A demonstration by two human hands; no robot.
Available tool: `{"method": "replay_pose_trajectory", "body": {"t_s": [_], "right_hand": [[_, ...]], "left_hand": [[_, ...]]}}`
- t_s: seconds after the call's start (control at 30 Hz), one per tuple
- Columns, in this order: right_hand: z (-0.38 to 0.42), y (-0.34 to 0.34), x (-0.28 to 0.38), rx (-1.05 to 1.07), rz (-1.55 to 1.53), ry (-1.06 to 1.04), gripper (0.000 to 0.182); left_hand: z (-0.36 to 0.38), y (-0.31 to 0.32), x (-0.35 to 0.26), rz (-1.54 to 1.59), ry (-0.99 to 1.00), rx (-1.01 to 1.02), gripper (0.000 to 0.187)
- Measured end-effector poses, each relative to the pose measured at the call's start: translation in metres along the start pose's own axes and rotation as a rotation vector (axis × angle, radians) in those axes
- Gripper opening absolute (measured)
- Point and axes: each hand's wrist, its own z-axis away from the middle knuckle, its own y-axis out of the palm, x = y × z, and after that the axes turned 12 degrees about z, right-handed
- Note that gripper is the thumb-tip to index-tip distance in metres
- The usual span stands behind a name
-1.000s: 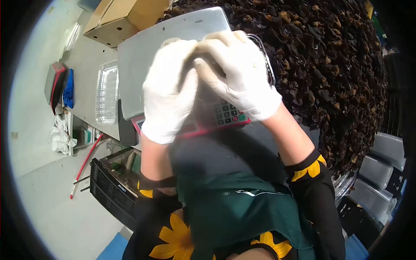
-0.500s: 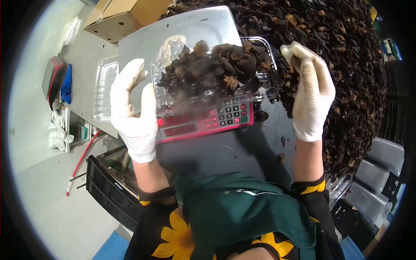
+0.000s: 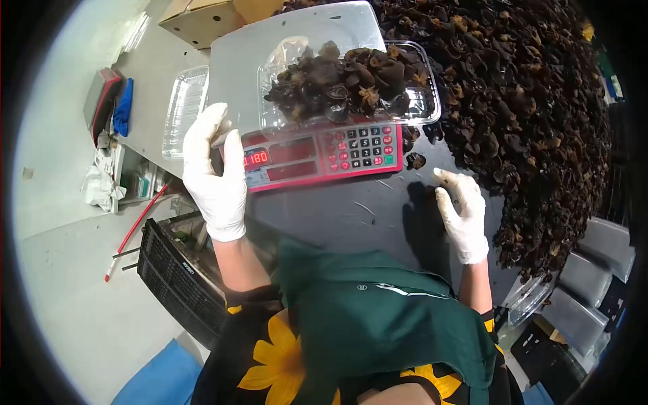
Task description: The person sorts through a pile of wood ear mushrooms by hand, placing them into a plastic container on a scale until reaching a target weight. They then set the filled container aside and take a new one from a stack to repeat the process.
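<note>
A clear plastic tray heaped with dark wood ear mushrooms rests on the metal plate of a red digital scale, whose display shows red digits. My left hand, in a white glove, is just left of the tray by the scale's left end, thumb and fingers apart with nothing between them. Lower right, above the dark table, my gloved right hand is apart from the scale, its fingers loosely curved and separated, holding nothing.
A large pile of wood ear mushrooms covers the table's right side. An empty clear tray lies left of the scale, a cardboard box behind it. Stacked clear containers are at lower right; a black crate is at lower left.
My right hand has moved down from beside the mushroom pile, toward me, and its fingers have spread. My left hand stays beside the tray. More of the scale's display now shows.
</note>
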Motion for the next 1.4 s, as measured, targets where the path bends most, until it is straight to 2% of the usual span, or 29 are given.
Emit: {"method": "replay_pose_trajectory", "body": {"t_s": [0.13, 0.23, 0.27, 0.53, 0.63, 0.7, 0.77, 0.8, 0.87, 1.03, 1.17, 1.3, 1.33, 1.4], "right_hand": [[-0.015, -0.001, 0.013, -0.095, 0.070, -0.218, 0.030], [-0.012, 0.003, 0.017, -0.028, 0.035, -0.264, 0.031], [-0.009, 0.004, 0.018, 0.009, -0.043, -0.224, 0.032], [0.004, 0.003, 0.006, 0.028, -0.020, -0.179, 0.030], [-0.008, -0.003, 0.008, 0.038, -0.064, -0.145, 0.028], [-0.026, -0.007, 0.011, 0.037, -0.238, -0.039, 0.024], [-0.053, -0.015, 0.023, 0.067, -0.467, 0.175, 0.023], [-0.067, -0.014, 0.020, 0.042, -0.544, 0.199, 0.024], [-0.100, -0.014, 0.018, -0.010, -0.633, 0.265, 0.027], [-0.166, 0.005, 0.020, -0.068, -0.778, 0.246, 0.037], [-0.201, 0.035, 0.002, 0.028, -0.841, 0.117, 0.042], [-0.213, 0.036, 0.021, 0.117, -1.212, 0.180, 0.048], [-0.214, 0.032, 0.020, 0.144, -1.243, 0.132, 0.049], [-0.215, 0.029, 0.015, 0.140, -1.107, -0.041, 0.051]], "left_hand": [[0.001, -0.002, -0.007, -0.020, 0.038, -0.004, 0.038], [0.006, -0.012, -0.006, -0.045, 0.038, -0.019, 0.038], [0.008, -0.016, -0.006, -0.060, 0.036, -0.026, 0.039], [0.015, -0.037, 0.005, -0.094, -0.002, -0.037, 0.035], [0.017, -0.028, 0.008, 0.002, -0.144, -0.043, 0.032], [0.018, -0.017, 0.003, 0.194, -0.273, -0.020, 0.029], [0.017, -0.008, -0.006, 0.151, -0.415, 0.053, 0.031], [0.020, -0.002, -0.003, 0.293, -0.475, 0.049, 0.035], [0.023, 0.003, 0.001, 0.381, -0.566, 0.112, 0.037], [0.021, 0.015, -0.002, 0.426, -0.786, 0.205, 0.036], [0.019, 0.020, 0.011, 0.548, -0.811, 0.220, 0.037], [0.015, 0.022, 0.019, 0.635, -0.833, 0.181, 0.037], [0.015, 0.023, 0.020, 0.642, -0.835, 0.172, 0.036], [0.012, 0.022, 0.024, 0.669, -0.812, 0.174, 0.035]]}}
